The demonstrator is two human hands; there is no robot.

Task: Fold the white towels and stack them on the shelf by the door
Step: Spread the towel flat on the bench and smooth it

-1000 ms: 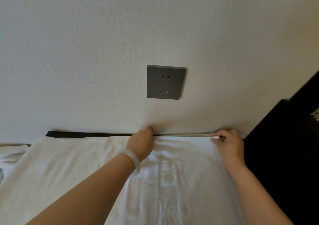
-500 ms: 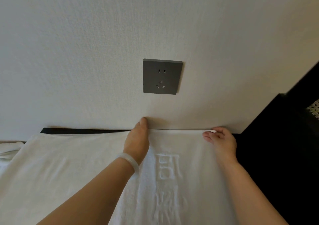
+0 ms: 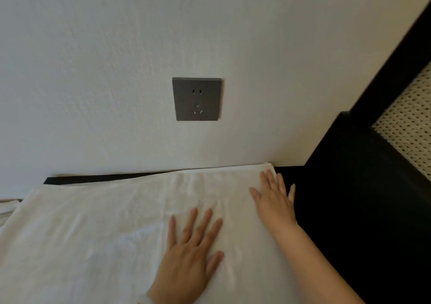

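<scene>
Here, head view: best to press evenly outward, flattening creases before the next fold, on the white towel (image 3: 105, 233) spread against the wall (image 3: 93, 70) under the socket (image 3: 197, 99); left hand (image 3: 189, 264) flat mid-cloth, right hand (image 3: 274, 201) flat near its far right corner, fingers (image 3: 205, 222) splayed, gripping nothing.

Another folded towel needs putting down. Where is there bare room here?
Free: the left half of the white towel, between the bunched cloth at far left and the left hand. The dark surface beside the right hand looks bare, though hard to read. Crowded: the towel's right half, under both hands.
</scene>
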